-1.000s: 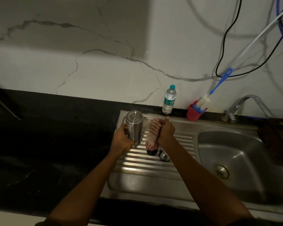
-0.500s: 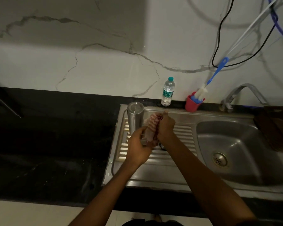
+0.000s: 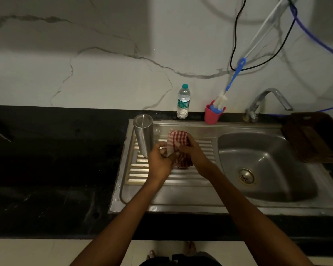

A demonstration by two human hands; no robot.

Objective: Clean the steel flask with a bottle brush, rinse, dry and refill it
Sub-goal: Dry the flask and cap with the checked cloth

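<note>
A water bottle (image 3: 183, 102) and red cup (image 3: 211, 116) (brush inside) are stood behind the flask (image 3: 143, 134). The cloth (image 3: 178, 145), earlier gripped one-handed, is now pinched by left hand (image 3: 160, 162) and right hand (image 3: 193, 152).

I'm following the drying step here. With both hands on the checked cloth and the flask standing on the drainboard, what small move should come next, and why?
Probably the left hand lets go of the checked cloth and takes the steel flask again, so the right hand can wipe it. The flask stands untouched just left of the hands, while both hands grip the bunched cloth, so nothing is being dried now.
</note>
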